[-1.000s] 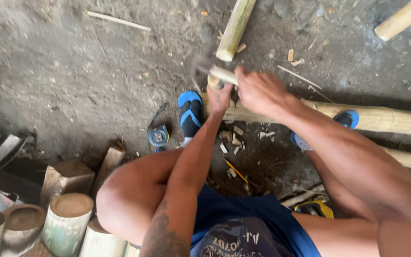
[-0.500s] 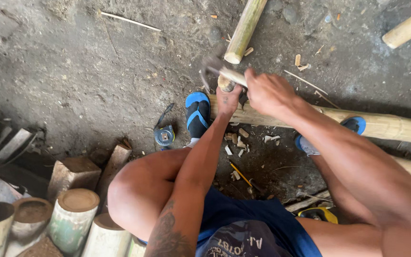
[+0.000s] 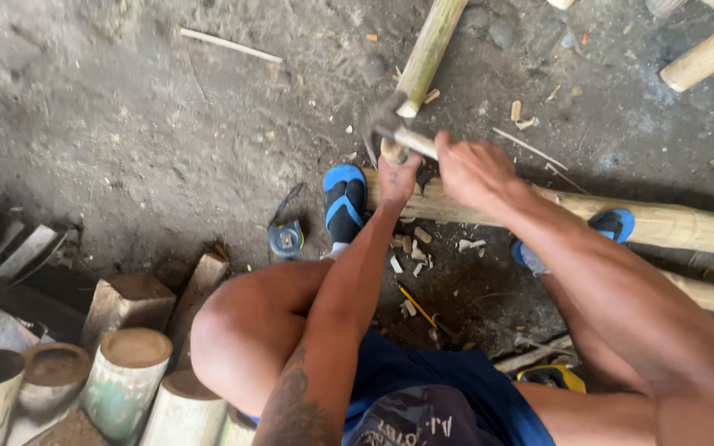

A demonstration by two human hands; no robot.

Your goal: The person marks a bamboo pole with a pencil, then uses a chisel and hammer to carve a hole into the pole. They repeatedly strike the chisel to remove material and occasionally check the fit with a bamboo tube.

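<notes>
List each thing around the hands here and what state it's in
left hand: steadying a short peg on the pole
right hand: gripping the hammer handle
hammer: raised, blurred
long bamboo pole: lying flat under the feet
tape measure: lying on the ground
cut bamboo sections: standing upright, bunched

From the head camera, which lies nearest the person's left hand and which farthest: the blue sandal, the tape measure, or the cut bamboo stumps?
From the left hand:
1. Blue sandal, just to its left.
2. Tape measure, farther left on the ground.
3. Cut bamboo stumps, far lower left.
</notes>
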